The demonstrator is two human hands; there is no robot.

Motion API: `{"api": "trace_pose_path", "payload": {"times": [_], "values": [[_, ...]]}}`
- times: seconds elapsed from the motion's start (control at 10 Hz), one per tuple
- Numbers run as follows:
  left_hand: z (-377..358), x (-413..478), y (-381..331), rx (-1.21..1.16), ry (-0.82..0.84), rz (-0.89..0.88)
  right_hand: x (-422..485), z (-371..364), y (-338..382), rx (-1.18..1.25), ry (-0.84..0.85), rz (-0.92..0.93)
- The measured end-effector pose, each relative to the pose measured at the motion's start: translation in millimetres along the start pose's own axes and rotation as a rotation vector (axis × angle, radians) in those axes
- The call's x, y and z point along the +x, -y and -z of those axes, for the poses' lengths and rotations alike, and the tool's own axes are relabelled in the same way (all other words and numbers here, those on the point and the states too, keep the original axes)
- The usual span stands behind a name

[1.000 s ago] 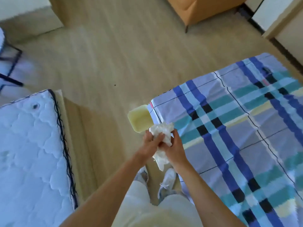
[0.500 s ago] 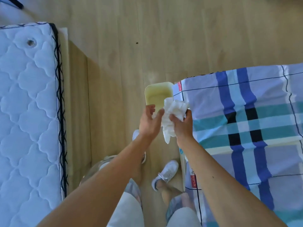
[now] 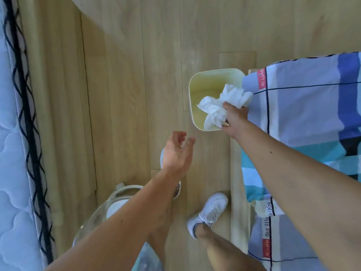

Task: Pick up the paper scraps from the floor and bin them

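One view only, from the head camera, looking down at the wooden floor (image 3: pixel 136 75). The right hand (image 3: pixel 235 119) is closed around a bunch of crumpled white paper scraps (image 3: pixel 224 103). The paper sticks out from the fist on the far side and to the left, and it hangs over the open mouth of the pale yellow bin (image 3: pixel 195 85). The bin stands on the floor, touching the corner of the checked bedsheet (image 3: pixel 302 114). The left hand (image 3: pixel 176 153) is empty, with fingers loosely spread and curled, near the bin but apart from it. Below are two white sneakers (image 3: pixel 209 214). A quilted white mattress (image 3: pixel 11 173) fills the left edge.
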State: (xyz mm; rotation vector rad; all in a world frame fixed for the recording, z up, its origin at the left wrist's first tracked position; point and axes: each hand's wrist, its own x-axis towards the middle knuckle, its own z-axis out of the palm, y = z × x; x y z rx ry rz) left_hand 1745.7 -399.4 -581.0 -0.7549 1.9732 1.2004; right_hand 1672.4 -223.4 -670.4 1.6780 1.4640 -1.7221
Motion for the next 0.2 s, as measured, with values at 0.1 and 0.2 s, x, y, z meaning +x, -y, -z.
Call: {"api": "trace_pose_path", "payload": {"times": [0.1, 0.2], "values": [[12, 6, 7, -0.006, 0.003, 0.019, 6, -8, -2, -0.027, -0.070, -0.071], [24, 0, 4, -0.006, -0.007, 0.031, -12, -3, -2, -0.085, -0.113, -0.071]]}}
